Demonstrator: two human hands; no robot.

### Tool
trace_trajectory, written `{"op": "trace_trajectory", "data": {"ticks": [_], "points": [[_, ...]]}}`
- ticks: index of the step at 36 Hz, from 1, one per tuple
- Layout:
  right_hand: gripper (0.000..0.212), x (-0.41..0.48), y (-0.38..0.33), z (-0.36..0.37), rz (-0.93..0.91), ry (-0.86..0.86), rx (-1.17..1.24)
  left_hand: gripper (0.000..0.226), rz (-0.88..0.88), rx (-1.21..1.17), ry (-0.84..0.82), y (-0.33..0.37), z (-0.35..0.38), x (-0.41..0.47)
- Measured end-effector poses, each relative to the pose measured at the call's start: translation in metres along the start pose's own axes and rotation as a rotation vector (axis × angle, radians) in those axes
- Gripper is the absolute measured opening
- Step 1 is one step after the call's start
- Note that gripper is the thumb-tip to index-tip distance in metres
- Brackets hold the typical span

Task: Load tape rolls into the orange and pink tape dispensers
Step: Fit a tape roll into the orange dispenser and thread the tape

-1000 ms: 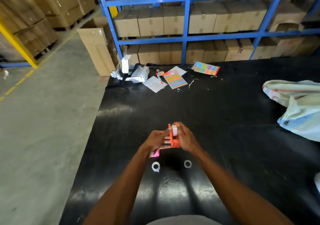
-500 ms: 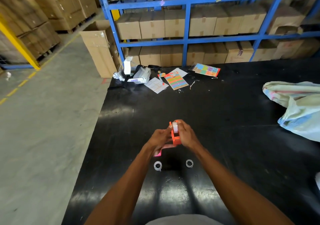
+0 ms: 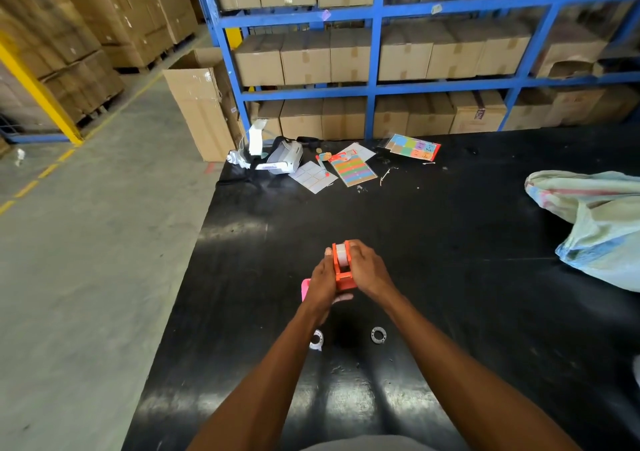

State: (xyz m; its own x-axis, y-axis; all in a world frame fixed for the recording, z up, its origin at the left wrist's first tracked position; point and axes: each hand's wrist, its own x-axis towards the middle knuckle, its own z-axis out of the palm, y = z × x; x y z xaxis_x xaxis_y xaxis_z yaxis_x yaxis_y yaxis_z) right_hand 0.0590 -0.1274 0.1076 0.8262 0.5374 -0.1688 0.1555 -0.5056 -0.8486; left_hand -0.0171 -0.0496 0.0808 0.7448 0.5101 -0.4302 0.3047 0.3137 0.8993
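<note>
The orange tape dispenser [image 3: 343, 275] is held between both hands above the black table [image 3: 450, 242]. A white tape roll [image 3: 341, 254] sits in its upper end. My left hand [image 3: 320, 286] grips the dispenser's left side, my right hand [image 3: 369, 272] its right side, fingers at the roll. The pink dispenser [image 3: 305, 287] lies on the table just left of my left hand, mostly hidden by it. Two small tape rolls lie nearer me: one [image 3: 317, 340] partly under my left forearm, one [image 3: 378, 334] between my arms.
At the table's far edge lie a white headset [image 3: 277, 159], sticker sheets [image 3: 353, 170] and a coloured card pack [image 3: 414, 146]. A pale cloth sack [image 3: 602, 228] fills the right side. Blue shelving [image 3: 372, 86] with cartons stands behind; concrete floor lies left.
Both hands with the orange dispenser have shifted slightly away from me, and the pink dispenser shows more at the left. The two loose rolls have not moved.
</note>
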Motion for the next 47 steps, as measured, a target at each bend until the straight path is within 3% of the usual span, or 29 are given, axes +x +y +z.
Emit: {"op": "trace_trajectory", "data": {"ticks": [14, 20, 23, 26, 29, 33, 36, 39, 47], "points": [[0.040, 0.008, -0.008, -0.006, 0.054, -0.099, -0.031, 0.067, 0.154, 0.106, 0.099, 0.000, -0.004, 0.005], [0.045, 0.016, -0.017, -0.001, 0.067, -0.048, 0.038, 0.070, 0.116, -0.008, 0.133, 0.003, 0.005, 0.006], [0.047, 0.019, -0.019, -0.002, 0.015, -0.042, -0.001, 0.066, 0.032, -0.104, 0.126, 0.007, 0.008, 0.010], [0.047, 0.023, -0.012, -0.004, 0.012, -0.040, -0.101, 0.048, -0.051, -0.307, 0.097, 0.009, 0.010, 0.010], [0.045, 0.026, -0.004, -0.008, -0.007, -0.034, -0.204, 0.048, -0.054, -0.296, 0.077, 0.012, 0.011, 0.008], [0.037, 0.025, 0.001, -0.022, -0.112, -0.022, -0.307, 0.055, -0.056, -0.241, 0.055, 0.010, 0.008, 0.010], [0.031, 0.019, -0.002, -0.033, -0.246, -0.006, -0.209, 0.052, -0.069, -0.268, 0.050, 0.006, 0.005, 0.013], [0.027, 0.012, -0.004, -0.039, -0.407, -0.090, -0.228, 0.049, -0.072, -0.276, 0.034, 0.005, 0.004, 0.014], [0.045, 0.013, -0.011, -0.037, -0.548, -0.039, -0.593, 0.052, -0.089, -0.265, 0.025, 0.003, 0.002, 0.014]]}}
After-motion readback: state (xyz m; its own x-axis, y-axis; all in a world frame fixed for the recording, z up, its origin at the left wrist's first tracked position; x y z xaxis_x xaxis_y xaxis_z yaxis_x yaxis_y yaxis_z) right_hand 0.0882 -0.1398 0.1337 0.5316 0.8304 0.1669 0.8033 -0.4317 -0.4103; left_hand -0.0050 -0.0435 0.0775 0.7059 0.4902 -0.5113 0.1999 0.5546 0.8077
